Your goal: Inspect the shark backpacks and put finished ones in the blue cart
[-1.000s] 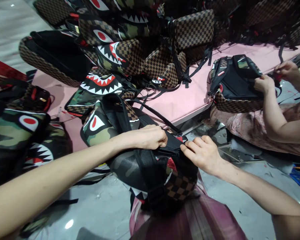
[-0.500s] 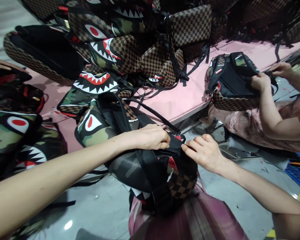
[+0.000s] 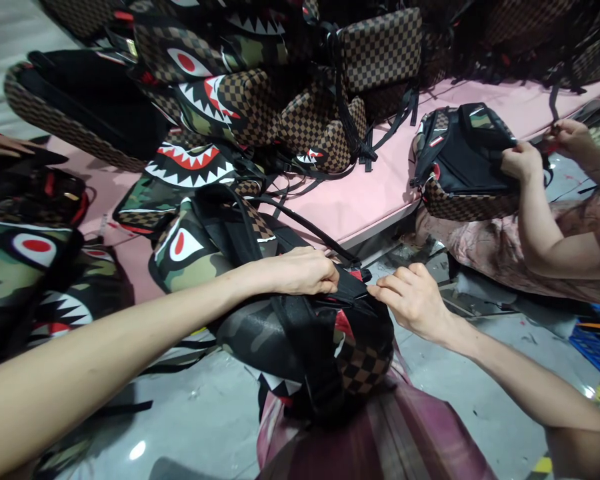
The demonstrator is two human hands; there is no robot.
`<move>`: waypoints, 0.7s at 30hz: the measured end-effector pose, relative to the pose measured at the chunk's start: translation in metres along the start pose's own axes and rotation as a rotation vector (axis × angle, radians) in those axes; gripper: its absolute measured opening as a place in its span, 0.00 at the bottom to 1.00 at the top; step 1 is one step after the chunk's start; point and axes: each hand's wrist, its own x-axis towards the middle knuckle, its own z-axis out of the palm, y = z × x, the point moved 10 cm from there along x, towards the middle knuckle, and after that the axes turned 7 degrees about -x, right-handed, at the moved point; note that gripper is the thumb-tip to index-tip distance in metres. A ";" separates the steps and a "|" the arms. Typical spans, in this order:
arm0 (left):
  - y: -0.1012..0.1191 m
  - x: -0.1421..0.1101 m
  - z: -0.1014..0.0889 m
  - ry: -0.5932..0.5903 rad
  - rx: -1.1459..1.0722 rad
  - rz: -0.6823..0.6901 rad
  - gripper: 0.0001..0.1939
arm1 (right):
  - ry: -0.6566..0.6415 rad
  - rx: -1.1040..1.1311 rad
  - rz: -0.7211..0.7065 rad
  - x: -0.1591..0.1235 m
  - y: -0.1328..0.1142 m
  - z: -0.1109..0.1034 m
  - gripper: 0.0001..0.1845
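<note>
A camouflage and brown-checked backpack (image 3: 260, 333) with shark eyes and teeth lies across my lap, its black strap side turned up. Over it reaches my left hand (image 3: 307, 271), fingers curled closed on the black fabric along an edge of the bag. At the bag's right end, my right hand (image 3: 407, 300) is pinched closed, thumb and fingertips beside the black edge near a red patch. Whatever sits between those fingertips is too small to make out. A loose black strap (image 3: 315, 230) runs from the bag over the table edge.
Several shark-print backpacks (image 3: 250, 100) are piled on the pink table (image 3: 360, 207), with more at the left (image 3: 25, 267). On the right, a co-worker's hands (image 3: 525, 163) hold another backpack (image 3: 480, 160). Another person's hand (image 3: 5, 143) shows at the left edge. A blue crate (image 3: 595, 343) stands lower right.
My right hand has shifted slightly right, away from the bag's edge. My left hand keeps its grip. The view has turned a little, and another person's hand has appeared at the left.
</note>
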 end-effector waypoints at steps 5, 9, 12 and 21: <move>-0.002 0.000 0.000 0.023 -0.015 0.007 0.11 | 0.024 -0.101 -0.034 0.001 -0.008 -0.006 0.11; -0.003 0.000 0.000 0.032 -0.010 0.012 0.12 | 0.005 -0.179 -0.082 -0.002 -0.016 -0.006 0.11; -0.002 0.001 -0.001 0.043 -0.009 0.020 0.11 | -0.018 -0.156 -0.098 -0.005 -0.018 -0.004 0.11; -0.001 0.000 -0.003 0.050 -0.012 0.022 0.11 | 0.019 -0.085 -0.035 0.000 -0.010 -0.002 0.11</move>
